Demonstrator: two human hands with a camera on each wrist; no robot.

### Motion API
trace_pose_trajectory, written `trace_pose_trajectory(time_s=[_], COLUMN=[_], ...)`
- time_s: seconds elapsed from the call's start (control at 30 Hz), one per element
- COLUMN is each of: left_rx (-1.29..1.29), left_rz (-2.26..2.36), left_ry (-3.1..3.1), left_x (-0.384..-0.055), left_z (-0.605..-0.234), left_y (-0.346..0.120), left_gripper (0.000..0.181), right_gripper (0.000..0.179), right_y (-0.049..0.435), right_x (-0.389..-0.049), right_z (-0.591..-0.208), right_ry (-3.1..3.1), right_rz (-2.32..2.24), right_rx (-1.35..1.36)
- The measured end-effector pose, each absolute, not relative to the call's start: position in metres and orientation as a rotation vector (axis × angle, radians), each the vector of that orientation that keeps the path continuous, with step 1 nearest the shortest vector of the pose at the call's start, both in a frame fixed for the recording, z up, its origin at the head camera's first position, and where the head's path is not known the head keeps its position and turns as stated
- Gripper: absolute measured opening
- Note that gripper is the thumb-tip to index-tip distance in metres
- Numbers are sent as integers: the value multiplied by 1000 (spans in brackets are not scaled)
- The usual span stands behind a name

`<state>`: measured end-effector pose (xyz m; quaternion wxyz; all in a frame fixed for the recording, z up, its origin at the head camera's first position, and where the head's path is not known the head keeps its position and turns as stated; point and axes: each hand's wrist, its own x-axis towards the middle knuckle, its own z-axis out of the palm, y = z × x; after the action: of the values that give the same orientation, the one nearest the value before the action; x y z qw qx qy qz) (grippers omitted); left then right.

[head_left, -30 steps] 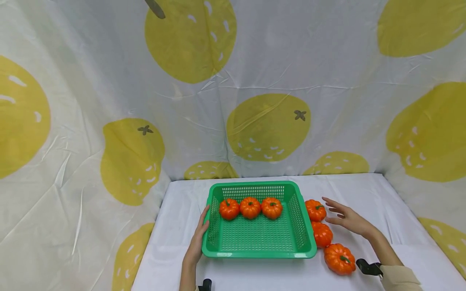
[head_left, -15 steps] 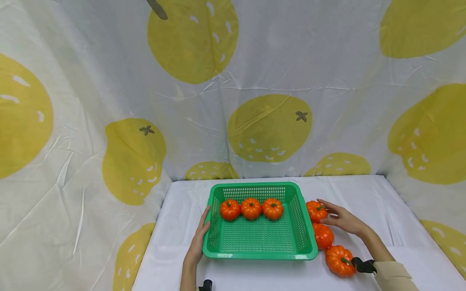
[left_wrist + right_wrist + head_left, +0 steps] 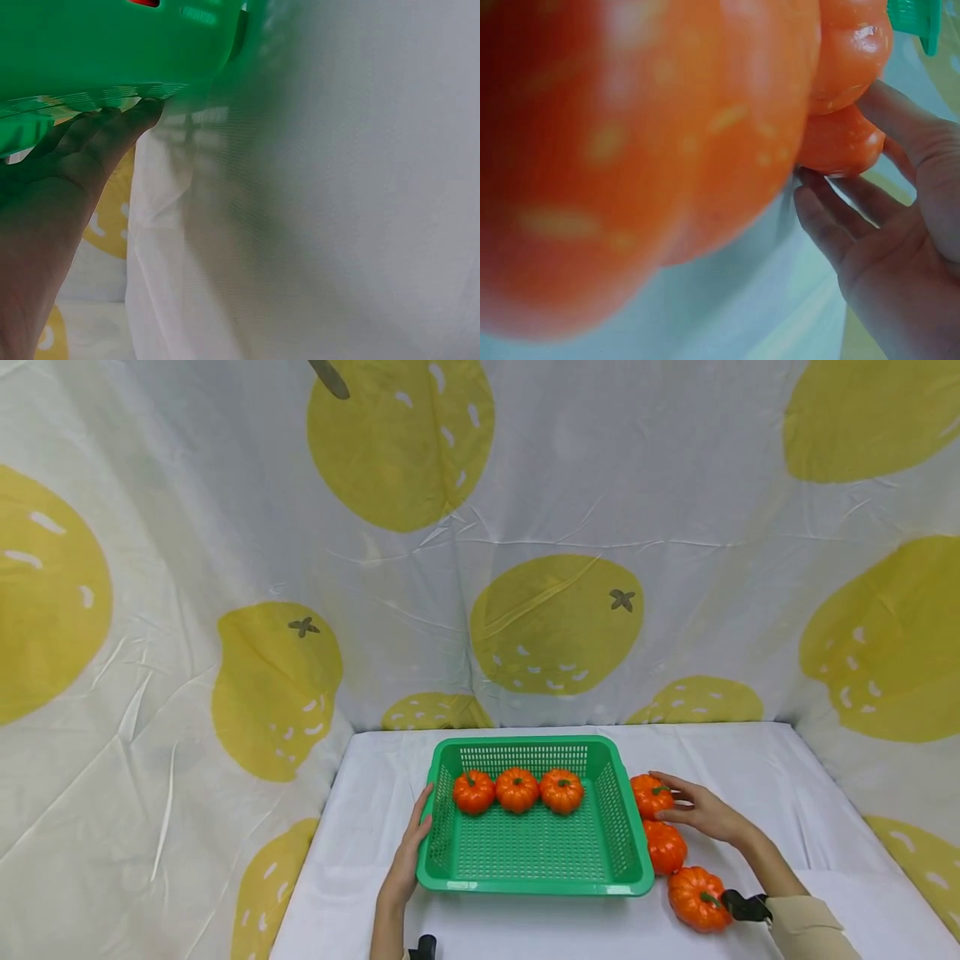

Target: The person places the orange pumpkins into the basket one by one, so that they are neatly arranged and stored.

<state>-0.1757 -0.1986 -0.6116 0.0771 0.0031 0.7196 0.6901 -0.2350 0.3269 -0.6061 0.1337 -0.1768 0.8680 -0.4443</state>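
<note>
A green plastic basket (image 3: 528, 852) on the white cloth holds a row of three small orange pumpkins (image 3: 517, 790) near its far wall. My left hand (image 3: 405, 853) rests against the basket's left side; its fingers lie extended along that side in the left wrist view. Outside the right wall, my right hand (image 3: 705, 812) has its thumb and fingers around the farthest of three more orange pumpkins (image 3: 649, 797). Another pumpkin (image 3: 664, 847) sits just nearer, against the basket. The nearest pumpkin (image 3: 697, 900) lies by my right wrist and fills much of the right wrist view.
White cloth covers the table (image 3: 495, 931). A back curtain (image 3: 555, 510) printed with yellow fruit rises behind it, and matching side curtains (image 3: 150, 760) stand left and right. A black wrist strap (image 3: 746, 907) is close to the nearest pumpkin.
My right hand has moved left from beside the farthest pumpkin and closed its fingers around it. My left hand and the basket stay in place.
</note>
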Motion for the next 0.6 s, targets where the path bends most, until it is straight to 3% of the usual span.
trace_pose_trajectory(time_s=[0.6], left_rx=[32], left_rz=[2086], left_ry=[2143], left_x=[-175], left_z=[-612], left_y=[-199], left_gripper=[48], right_gripper=[69], right_y=[341], right_x=[-228], right_z=[-579], right_ry=[2732], right_rz=[-1252], right_rx=[-443])
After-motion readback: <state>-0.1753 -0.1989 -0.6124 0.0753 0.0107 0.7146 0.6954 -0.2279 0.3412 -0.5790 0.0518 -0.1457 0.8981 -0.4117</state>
